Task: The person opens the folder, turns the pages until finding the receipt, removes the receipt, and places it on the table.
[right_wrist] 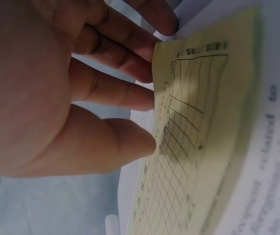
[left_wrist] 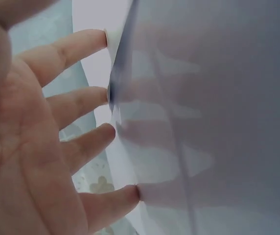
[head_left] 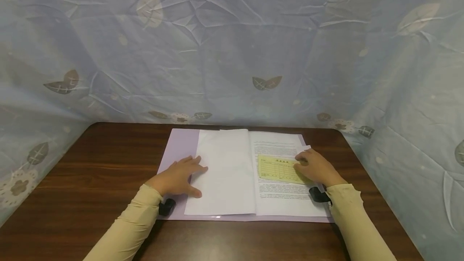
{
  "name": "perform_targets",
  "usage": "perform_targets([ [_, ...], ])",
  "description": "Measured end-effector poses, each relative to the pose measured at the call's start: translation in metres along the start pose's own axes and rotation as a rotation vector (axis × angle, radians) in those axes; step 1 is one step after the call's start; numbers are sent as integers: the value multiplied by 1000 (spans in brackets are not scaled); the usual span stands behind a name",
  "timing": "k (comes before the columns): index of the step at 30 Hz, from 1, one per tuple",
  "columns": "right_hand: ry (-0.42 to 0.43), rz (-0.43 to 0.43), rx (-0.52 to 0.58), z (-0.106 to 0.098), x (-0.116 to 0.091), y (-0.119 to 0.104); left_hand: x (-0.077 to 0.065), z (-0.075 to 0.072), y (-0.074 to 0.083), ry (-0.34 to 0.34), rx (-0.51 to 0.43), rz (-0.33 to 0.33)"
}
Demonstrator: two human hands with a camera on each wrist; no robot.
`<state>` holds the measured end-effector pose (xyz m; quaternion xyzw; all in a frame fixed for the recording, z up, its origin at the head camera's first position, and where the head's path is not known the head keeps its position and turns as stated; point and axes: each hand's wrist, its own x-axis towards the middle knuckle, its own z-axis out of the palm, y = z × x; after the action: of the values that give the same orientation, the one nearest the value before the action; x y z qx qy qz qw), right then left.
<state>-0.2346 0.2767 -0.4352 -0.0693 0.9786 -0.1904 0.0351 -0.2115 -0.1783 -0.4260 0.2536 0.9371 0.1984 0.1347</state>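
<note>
A lilac folder [head_left: 177,145] lies open on the table with white sheets in it. The left page [head_left: 226,172] is blank; the right one [head_left: 284,208] carries printed text. On the printed page lies a yellow ruled slip [head_left: 275,168]. My left hand [head_left: 180,176] is spread over the folder's left side, fingertips at the blank page's left edge; in the left wrist view the fingers [left_wrist: 83,105] meet the pale sheet. My right hand [head_left: 315,166] rests at the slip's right part. In the right wrist view its thumb and fingertips touch the slip [right_wrist: 198,122], spaced apart.
A dark brown wooden table [head_left: 108,164] extends to both sides of the folder. A pale patterned cloth [head_left: 224,63] hangs behind and at the sides of it. A small white piece [head_left: 303,148] shows by the right hand.
</note>
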Motion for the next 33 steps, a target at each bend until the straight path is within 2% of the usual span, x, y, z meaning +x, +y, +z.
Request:
perform_targets([
  [11,-16,-25,32,1,0,-2,2,3,3,-5,-41,-83],
  [22,-19,-24,42,1,1,1,1,3,4,-51,34,-63],
  [30,-27,-9,56,-3,0,6,2,6,8,1,35,-92],
  [33,-28,-13,51,-5,-1,4,1,4,8,-3,41,-121],
])
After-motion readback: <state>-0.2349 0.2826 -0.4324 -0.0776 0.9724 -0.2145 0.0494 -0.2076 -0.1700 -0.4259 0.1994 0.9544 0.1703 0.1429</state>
